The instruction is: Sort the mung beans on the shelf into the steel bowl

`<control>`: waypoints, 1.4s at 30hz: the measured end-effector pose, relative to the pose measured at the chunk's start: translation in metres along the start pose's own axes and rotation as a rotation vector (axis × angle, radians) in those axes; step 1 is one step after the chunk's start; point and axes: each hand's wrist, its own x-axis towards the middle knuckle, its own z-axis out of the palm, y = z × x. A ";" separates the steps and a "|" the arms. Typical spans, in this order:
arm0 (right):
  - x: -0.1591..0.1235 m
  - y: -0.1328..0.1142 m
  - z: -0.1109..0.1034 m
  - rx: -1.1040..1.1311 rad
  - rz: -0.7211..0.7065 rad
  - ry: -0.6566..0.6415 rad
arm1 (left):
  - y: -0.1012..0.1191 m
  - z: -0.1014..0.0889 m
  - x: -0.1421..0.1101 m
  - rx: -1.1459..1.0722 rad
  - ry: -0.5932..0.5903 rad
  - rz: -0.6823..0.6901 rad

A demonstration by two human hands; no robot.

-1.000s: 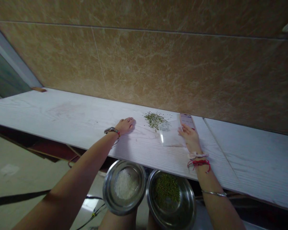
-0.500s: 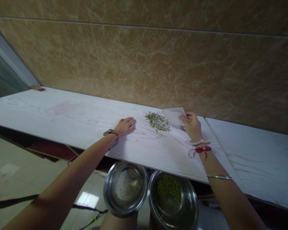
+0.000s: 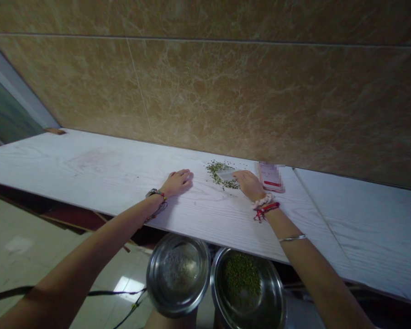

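Small green grains, like mung beans, lie scattered in a patch on the white wood-grain table. My right hand pinches a thin translucent sheet, whose far end lies over part of the patch. Flat on the tabletop, left of the grains, my left hand rests with nothing in it. Below the table's front edge are two steel bowls. The right bowl holds many green grains, and the left bowl has something pale at its bottom.
A phone lies just right of my right hand, its screen partly blurred out. Behind the table rises a brown marbled wall. A small wooden block sits at the far left corner. A dark strap crosses by my left arm.
My right hand has moved left with the translucent sheet, from beside the grains to over them. The phone now shows in full where the hand and sheet were. My left hand stays put.
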 end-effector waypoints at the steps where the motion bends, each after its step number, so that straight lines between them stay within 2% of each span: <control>1: -0.002 -0.002 -0.001 -0.010 -0.014 -0.015 | 0.000 0.000 0.000 0.001 0.000 -0.001; 8: -0.012 -0.010 -0.018 -0.024 -0.052 -0.045 | -0.001 0.003 -0.001 -0.004 0.011 -0.001; 14: -0.018 -0.005 -0.034 -0.010 -0.032 0.064 | -0.002 0.004 -0.002 -0.030 0.041 0.014; 19: -0.010 -0.006 -0.022 -0.012 0.011 0.173 | -0.003 0.006 -0.001 -0.050 0.069 0.007; 24: 0.007 -0.026 0.006 0.025 -0.069 0.132 | -0.001 0.004 -0.001 -0.053 0.063 0.006; 27: 0.011 -0.036 0.015 0.053 -0.129 0.089 | -0.001 0.002 -0.002 -0.058 0.062 0.005; 32: 0.001 -0.028 0.004 0.097 -0.167 0.055 | -0.001 0.002 -0.002 -0.050 0.057 -0.013; 37: -0.008 -0.015 -0.021 0.118 -0.112 0.123 | -0.001 0.002 -0.002 -0.067 0.064 -0.015; 42: -0.003 -0.030 -0.017 0.160 -0.109 0.164 | -0.001 0.002 -0.002 -0.082 0.073 -0.022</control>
